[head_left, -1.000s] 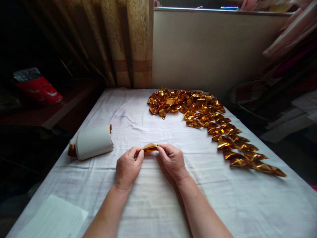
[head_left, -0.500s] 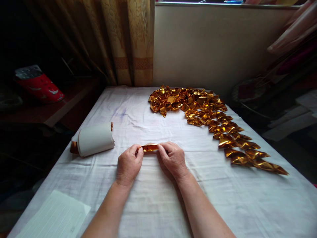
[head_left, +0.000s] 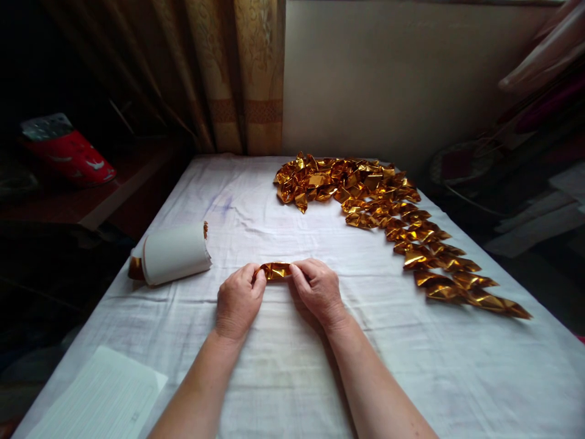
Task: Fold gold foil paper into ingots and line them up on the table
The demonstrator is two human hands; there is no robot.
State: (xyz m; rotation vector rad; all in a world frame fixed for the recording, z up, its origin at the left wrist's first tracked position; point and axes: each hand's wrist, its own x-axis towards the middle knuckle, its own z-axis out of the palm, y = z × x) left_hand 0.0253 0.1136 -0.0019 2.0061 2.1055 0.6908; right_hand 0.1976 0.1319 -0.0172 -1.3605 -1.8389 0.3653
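Note:
Between my two hands is a small piece of folded gold foil paper (head_left: 276, 272), creased into facets that catch the light. My left hand (head_left: 241, 299) pinches its left end between thumb and fingers. At the right end, my right hand (head_left: 319, 289) grips it the same way, thumb on the near side. Both ends of the piece are hidden by the fingers. Farther back and to the right lies a pile of similar folded gold foil pieces (head_left: 351, 180), trailing in overlapping rows toward the right edge of the table.
A white sheet covers the table (head_left: 283, 366). Left of my hands lies a rolled white-backed stack (head_left: 176, 253) with gold edges. A pale lined paper (head_left: 100, 396) lies at the near left. Behind stand a curtain (head_left: 260, 79) and a wall; a red container (head_left: 73, 155) sits on a side surface.
The foil piece has turned or opened between my fingers, so that its faceted, creased face shows now instead of a narrow strip. Both hands stay in nearly the same place.

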